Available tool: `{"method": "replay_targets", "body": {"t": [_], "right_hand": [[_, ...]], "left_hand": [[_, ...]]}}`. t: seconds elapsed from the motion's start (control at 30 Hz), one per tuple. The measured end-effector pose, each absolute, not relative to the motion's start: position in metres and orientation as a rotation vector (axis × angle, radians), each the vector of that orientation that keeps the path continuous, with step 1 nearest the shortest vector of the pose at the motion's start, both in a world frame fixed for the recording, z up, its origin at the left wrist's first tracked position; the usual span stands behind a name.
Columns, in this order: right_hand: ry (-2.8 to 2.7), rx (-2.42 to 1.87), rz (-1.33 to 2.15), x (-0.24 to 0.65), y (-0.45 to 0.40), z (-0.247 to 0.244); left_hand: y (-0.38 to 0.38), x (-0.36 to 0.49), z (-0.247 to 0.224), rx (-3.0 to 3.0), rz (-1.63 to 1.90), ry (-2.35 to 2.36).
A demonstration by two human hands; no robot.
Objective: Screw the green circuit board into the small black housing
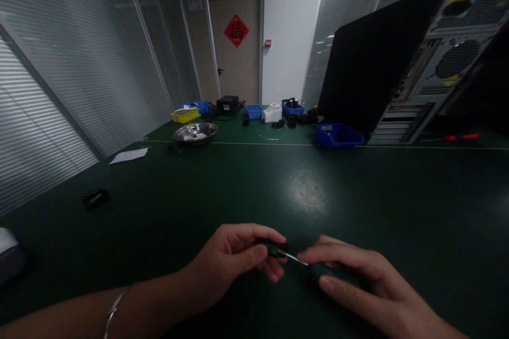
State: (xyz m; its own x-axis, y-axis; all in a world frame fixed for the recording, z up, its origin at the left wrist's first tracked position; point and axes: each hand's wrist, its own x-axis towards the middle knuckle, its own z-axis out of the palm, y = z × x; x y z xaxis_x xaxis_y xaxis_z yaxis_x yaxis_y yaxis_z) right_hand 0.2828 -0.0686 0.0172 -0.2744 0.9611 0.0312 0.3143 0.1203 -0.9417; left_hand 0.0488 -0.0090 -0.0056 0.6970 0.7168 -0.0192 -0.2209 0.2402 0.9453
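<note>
Your left hand (234,257) has its grip pinched on a small dark part (272,248) over the bench (218,185); your right hand (369,275) clamps its grip around a screwdriver (318,271), shaft meeting that part. Farther off stand a dark blue tray (340,136) and computer case (369,63) to your right, a metal bowl (194,133) to your left. Bench surface stretches between your hands and the tray; its left edge slants along the blinds (47,132).

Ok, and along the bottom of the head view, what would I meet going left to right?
Grey-and-white object at the left edge → bracelet → left hand → small dark piece it holds → thin metal tool shaft → right hand.
</note>
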Motion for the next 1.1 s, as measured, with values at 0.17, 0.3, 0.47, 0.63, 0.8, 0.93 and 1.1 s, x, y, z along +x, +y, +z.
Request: {"method": "replay_targets", "body": {"t": [0.17, 0.3, 0.47, 0.63, 0.8, 0.93, 1.1], "right_hand": [[-1.675, -1.186, 1.164, 0.282, -0.069, 0.015], [-1.653, -1.254, 1.139, 0.285, -0.071, 0.011], [-1.574, -1.34, 1.12, 0.288, -0.071, 0.01], [-1.544, -1.325, 1.155, 0.291, -0.069, 0.01], [-1.568, -1.334, 1.206, 0.29, -0.07, 0.012], [-1.484, -1.374, 1.233, 0.288, -0.072, 0.01], [-1.447, -1.358, 1.3, 0.289, -0.074, 0.01]], "left_hand": [[-0.01, 0.05, -0.008, 1.158, 0.671, 0.482], [-0.01, 0.051, -0.004, 1.155, 0.673, 0.54], [-0.011, 0.044, 0.009, 1.53, 0.789, 0.768], [-0.013, 0.038, 0.01, 2.016, 0.793, 0.738], [-0.013, 0.038, 0.008, 2.045, 0.69, 0.781], [-0.014, 0.037, 0.01, 2.165, 0.582, 0.719], [-0.013, 0.037, 0.016, 2.191, 0.526, 0.705]]}}
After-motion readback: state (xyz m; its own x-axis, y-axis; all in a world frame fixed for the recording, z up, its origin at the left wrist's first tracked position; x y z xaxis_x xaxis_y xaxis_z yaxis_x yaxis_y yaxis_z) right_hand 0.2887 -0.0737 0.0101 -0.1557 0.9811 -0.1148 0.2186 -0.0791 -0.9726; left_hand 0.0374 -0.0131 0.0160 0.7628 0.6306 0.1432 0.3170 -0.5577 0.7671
